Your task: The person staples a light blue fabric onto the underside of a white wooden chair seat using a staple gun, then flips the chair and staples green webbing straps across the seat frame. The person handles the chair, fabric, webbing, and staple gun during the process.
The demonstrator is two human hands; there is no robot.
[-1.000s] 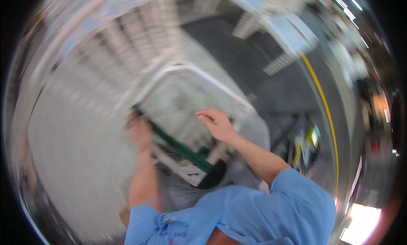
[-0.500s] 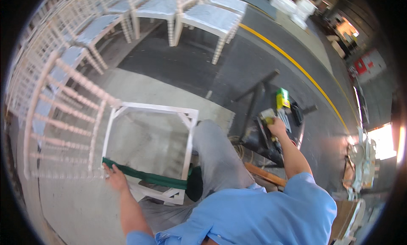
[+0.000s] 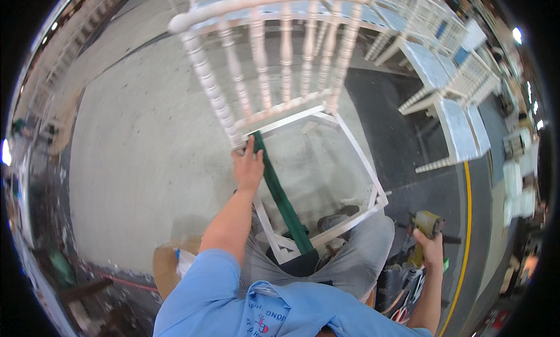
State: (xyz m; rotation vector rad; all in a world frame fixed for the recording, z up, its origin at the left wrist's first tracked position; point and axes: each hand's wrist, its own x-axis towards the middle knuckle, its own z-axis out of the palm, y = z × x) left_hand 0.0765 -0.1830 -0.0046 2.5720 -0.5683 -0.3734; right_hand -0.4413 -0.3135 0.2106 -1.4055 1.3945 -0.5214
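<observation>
A white wooden chair (image 3: 357, 145) with a turned-spindle back stands in front of me, its seat frame bare in the middle. A green webbing strap (image 3: 281, 196) runs from the back rail to the front rail along the frame's left side. My left hand (image 3: 248, 172) is closed on the strap's far end, fingers pressing it at the back rail. Off the frame's right front corner, my right hand (image 3: 433, 250) grips a yellowish pneumatic staple gun (image 3: 429, 223) by its handle. The strap's near end passes into a dark bundle (image 3: 297, 264) by my lap.
Several white chairs (image 3: 449, 118) with pale blue seats stand at the back and right. A stand with tools (image 3: 402, 281) is close by my right knee. A yellow floor line (image 3: 465, 232) runs along the right.
My right hand has lifted the staple gun off the tool stand and brought it toward the chair. My view has swung left. The left hand stays at the strap's far end.
</observation>
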